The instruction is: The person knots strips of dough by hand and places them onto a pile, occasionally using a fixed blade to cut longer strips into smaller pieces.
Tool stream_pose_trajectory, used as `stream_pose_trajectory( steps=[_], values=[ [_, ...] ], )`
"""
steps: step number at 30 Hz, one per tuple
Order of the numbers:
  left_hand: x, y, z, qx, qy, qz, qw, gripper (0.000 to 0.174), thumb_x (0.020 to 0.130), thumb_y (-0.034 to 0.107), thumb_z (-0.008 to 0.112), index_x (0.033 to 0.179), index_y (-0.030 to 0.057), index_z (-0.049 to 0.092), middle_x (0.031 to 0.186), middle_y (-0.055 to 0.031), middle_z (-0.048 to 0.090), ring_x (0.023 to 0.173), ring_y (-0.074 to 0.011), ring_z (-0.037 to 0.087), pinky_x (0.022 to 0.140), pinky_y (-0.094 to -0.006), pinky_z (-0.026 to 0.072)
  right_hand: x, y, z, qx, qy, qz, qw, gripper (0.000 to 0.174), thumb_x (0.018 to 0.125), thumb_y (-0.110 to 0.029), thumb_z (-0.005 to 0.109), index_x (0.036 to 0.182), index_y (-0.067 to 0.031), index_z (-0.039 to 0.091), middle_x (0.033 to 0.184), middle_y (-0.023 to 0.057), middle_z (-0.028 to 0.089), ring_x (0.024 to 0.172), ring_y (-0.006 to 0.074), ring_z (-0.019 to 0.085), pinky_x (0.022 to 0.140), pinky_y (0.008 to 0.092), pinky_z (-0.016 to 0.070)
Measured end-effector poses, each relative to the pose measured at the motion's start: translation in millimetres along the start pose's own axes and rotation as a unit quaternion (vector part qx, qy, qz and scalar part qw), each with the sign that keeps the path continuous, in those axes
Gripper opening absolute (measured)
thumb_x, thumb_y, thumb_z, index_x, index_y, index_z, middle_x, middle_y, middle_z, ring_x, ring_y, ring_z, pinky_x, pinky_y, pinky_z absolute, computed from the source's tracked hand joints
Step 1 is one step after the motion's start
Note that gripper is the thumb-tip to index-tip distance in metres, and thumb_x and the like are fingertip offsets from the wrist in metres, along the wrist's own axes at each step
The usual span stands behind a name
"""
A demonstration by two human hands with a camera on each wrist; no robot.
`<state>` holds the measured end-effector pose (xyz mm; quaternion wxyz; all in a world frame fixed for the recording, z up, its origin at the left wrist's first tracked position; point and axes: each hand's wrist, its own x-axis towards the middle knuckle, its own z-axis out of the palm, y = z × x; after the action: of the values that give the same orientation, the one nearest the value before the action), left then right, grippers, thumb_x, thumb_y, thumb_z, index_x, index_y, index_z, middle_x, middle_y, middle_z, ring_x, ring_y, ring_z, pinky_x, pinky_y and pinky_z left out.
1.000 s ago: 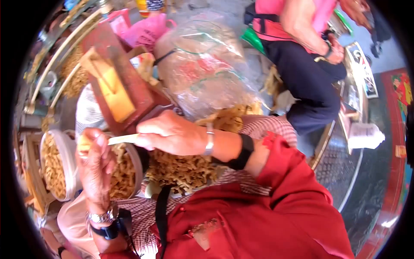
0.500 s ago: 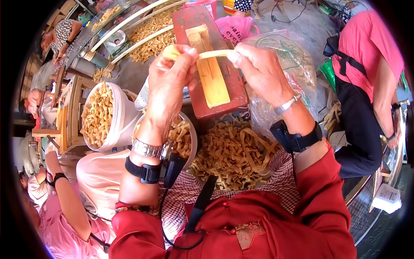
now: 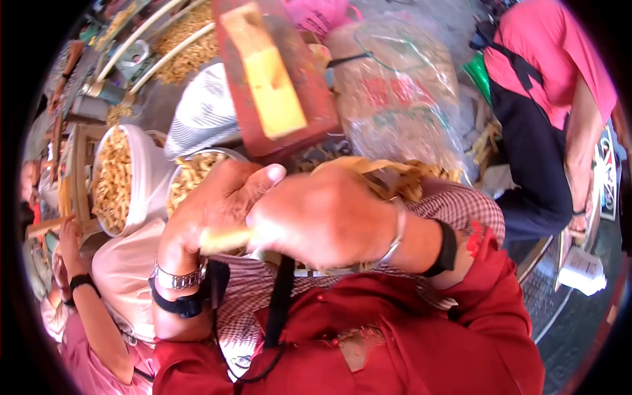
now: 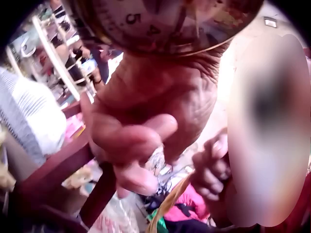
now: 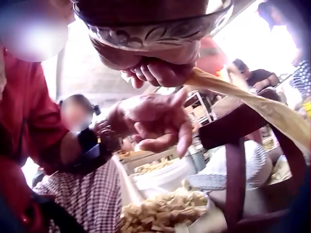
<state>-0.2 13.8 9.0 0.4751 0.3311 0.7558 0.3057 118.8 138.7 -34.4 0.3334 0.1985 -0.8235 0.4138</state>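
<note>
My right hand (image 3: 322,220), blurred, is held in front of my lap, its curled fingers gripping a pale yellow strip (image 3: 225,238). In the right wrist view the flat, limp strip (image 5: 248,97) runs from that fist to the right edge. Close beside it is my left hand (image 3: 214,201), partly overlapped by the right in the head view. The left hand's fingers (image 5: 155,143) are loosely bent, with nothing visible between them. In the left wrist view, the strip (image 4: 170,206) hangs past the right hand (image 4: 214,167).
Ahead stands a red bench (image 3: 316,99) with a yellow wooden block (image 3: 273,92) on top. White buckets (image 3: 141,171) of knotted yellow pieces are at left. A large clear plastic bag (image 3: 401,99) lies beyond, more strips (image 3: 395,178) below it. A person in pink (image 3: 546,59) sits at right.
Both hands, half a second ago apart with the strip stretched between them over the bench, have come down nearer my lap. The right has crossed leftward to the left hand, whose pinch is gone.
</note>
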Motion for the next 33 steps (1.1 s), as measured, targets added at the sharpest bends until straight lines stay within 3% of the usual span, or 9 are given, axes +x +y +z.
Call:
stream_pose_trajectory(
  steps=[6, 8, 12, 16, 19, 24, 26, 30, 33],
  values=[
    [10, -10, 61, -0.374, -0.15, -0.144, 0.904, 0.045, 0.09, 0.045, 0.057, 0.097, 0.001, 0.064, 0.068, 0.0006, 0.053, 0.059, -0.0075, 0.047, 0.052, -0.0221, 0.0393, -35, -45, 43, 0.149, -0.112, -0.026, 0.982, 0.015, 0.076, -0.016, 0.057, 0.07, -0.0066, 0.047, 0.062, 0.0038, 0.046, 0.059, 0.0181, 0.054, 0.046, 0.0297, 0.0425],
    [13, -11, 53, -0.408, -0.193, -0.083, 0.888, 0.04, 0.086, 0.037, 0.064, 0.101, 0.0005, 0.061, 0.061, 0.0035, 0.05, 0.048, -0.0049, 0.043, 0.047, -0.0193, 0.0392, -38, -53, 40, 0.185, -0.116, -0.026, 0.975, 0.013, 0.076, -0.016, 0.057, 0.072, -0.0061, 0.049, 0.064, 0.0044, 0.049, 0.059, 0.0198, 0.055, 0.049, 0.0302, 0.0432],
    [9, -9, 46, -0.381, -0.021, 0.025, 0.924, 0.018, 0.089, 0.022, 0.062, 0.094, 0.0046, 0.061, 0.07, 0.0053, 0.054, 0.055, -0.0025, 0.046, 0.049, -0.0185, 0.0388, -14, -29, 2, 0.024, 0.081, 0.031, 0.996, 0.006, 0.077, -0.008, 0.059, 0.081, -0.0027, 0.059, 0.076, 0.0065, 0.056, 0.064, 0.0225, 0.056, 0.053, 0.0298, 0.0441],
    [-2, 11, 40, -0.153, 0.113, 0.086, 0.978, 0.01, 0.088, 0.011, 0.06, 0.09, 0.0015, 0.061, 0.079, 0.0003, 0.059, 0.07, -0.0087, 0.054, 0.064, -0.0247, 0.0451, -14, 8, 0, 0.13, 0.206, 0.299, 0.923, 0.016, 0.092, -0.014, 0.055, 0.092, 0.0015, 0.059, 0.076, 0.005, 0.056, 0.064, 0.0088, 0.053, 0.054, 0.0255, 0.0426],
    [4, 6, 31, 0.255, 0.289, 0.325, 0.864, 0.009, 0.082, 0.009, 0.064, 0.087, 0.0017, 0.061, 0.081, -0.0035, 0.06, 0.073, -0.0148, 0.056, 0.066, -0.027, 0.0461, -7, 7, -4, 0.211, 0.164, 0.385, 0.884, 0.024, 0.088, -0.018, 0.052, 0.075, 0.0024, 0.051, 0.067, 0.0192, 0.054, 0.059, 0.0311, 0.054, 0.054, 0.0413, 0.0407],
    [3, 14, 37, 0.282, 0.338, 0.397, 0.805, 0.02, 0.073, 0.003, 0.071, 0.089, 0.0004, 0.059, 0.089, -0.008, 0.061, 0.085, -0.0199, 0.06, 0.076, -0.0294, 0.0484, -6, 18, -14, 0.249, 0.05, 0.306, 0.918, 0.035, 0.089, -0.025, 0.046, 0.068, 0.0027, 0.054, 0.059, 0.0198, 0.054, 0.055, 0.0316, 0.056, 0.054, 0.0395, 0.0427],
    [2, 3, 33, 0.239, 0.28, 0.379, 0.849, 0.023, 0.074, 0.005, 0.071, 0.091, 0.0007, 0.057, 0.089, -0.0091, 0.061, 0.085, -0.0191, 0.06, 0.075, -0.0293, 0.049, -7, 24, -23, 0.254, -0.016, 0.275, 0.927, 0.037, 0.091, -0.027, 0.046, 0.069, 0.0022, 0.055, 0.058, 0.019, 0.054, 0.055, 0.0312, 0.057, 0.054, 0.0386, 0.0437],
    [4, 3, 29, -0.223, 0.168, 0.271, 0.921, 0.03, 0.084, 0.016, 0.068, 0.107, 0.0016, 0.054, 0.094, -0.0017, 0.057, 0.086, -0.0092, 0.054, 0.075, -0.0241, 0.0441, -7, 26, -16, 0.237, 0.077, 0.206, 0.946, 0.032, 0.091, -0.032, 0.056, 0.083, -0.0013, 0.056, 0.068, 0.0145, 0.061, 0.06, 0.0267, 0.062, 0.055, 0.0324, 0.0457],
    [-1, 6, 19, -0.295, 0.094, 0.279, 0.909, 0.045, 0.085, 0.027, 0.067, 0.119, 0.0019, 0.051, 0.098, 0.0002, 0.058, 0.088, -0.0081, 0.053, 0.083, -0.0237, 0.0407, 2, 22, -23, 0.161, 0.151, 0.088, 0.971, 0.022, 0.09, -0.024, 0.059, 0.092, -0.0019, 0.055, 0.069, 0.0133, 0.06, 0.061, 0.0268, 0.062, 0.054, 0.032, 0.0451]
  ],
)
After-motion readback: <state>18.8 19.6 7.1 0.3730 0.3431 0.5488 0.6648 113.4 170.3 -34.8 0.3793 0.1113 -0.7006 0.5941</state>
